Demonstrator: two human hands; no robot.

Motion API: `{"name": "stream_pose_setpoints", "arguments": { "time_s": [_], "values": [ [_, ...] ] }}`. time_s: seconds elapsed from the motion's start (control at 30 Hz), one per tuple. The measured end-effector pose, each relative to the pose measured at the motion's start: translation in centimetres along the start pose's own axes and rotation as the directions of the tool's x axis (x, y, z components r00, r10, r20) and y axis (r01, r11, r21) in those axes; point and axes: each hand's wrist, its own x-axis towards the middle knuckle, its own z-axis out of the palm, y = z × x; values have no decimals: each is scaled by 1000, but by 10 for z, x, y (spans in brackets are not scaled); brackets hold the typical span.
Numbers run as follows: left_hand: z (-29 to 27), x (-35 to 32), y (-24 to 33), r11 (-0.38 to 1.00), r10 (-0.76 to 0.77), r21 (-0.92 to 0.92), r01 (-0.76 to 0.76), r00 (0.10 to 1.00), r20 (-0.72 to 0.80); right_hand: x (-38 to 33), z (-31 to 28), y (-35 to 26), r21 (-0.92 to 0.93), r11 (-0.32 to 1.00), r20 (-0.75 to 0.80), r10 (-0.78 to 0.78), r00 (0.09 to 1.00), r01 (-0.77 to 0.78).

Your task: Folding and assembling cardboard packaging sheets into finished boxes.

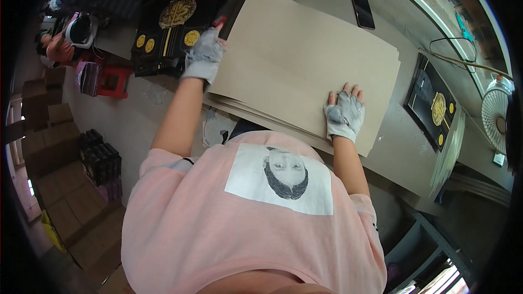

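A stack of large grey-brown cardboard sheets [305, 49] lies at an angle on the table before me, its corners slightly out of line. My right hand [345, 111], in a grey-white fingerless glove, rests flat on the top sheet near its right side, fingers spread. My left hand [205, 57], gloved alike, is at the stack's left edge with its fingers closed. A small red object [219, 20] shows at its fingertips; its kind is unclear. Just left of that hand are black printed panels [177, 13] with gold round designs, piled up.
A black phone [363, 12] lies beyond the stack. At right are another black-and-gold panel [430, 100] and a white fan [494, 111]. A red stool [113, 80], cardboard boxes [68, 185] and a seated person [57, 46] are at left.
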Motion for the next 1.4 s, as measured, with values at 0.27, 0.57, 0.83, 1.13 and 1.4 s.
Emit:
{"name": "stream_pose_setpoints", "arguments": {
  "time_s": [0.27, 0.57, 0.83, 1.13, 1.4],
  "values": [
    [87, 10, 4, 646, 456, 363, -672, 721, 522, 1, -2, -1, 3, 999, -31, -37, 999, 37],
    [187, -65, 25, 109, 192, 805, -583, 807, 559, 11, -9, -9, 256, 964, -119, -45, 992, 74],
    [194, -49, -7, 141, 288, 816, -561, 811, 509, 66, 3, -53, 697, 673, 538, -261, 802, -248],
    [188, -59, 0, 121, 320, 831, -544, 813, 486, 69, 22, -74, 573, 787, 551, -164, 818, -229],
    [142, -79, -47, 70, 369, 745, -664, 711, 599, 57, 9, -72, 454, 886, 356, -279, 892, 96]
  ]
}}
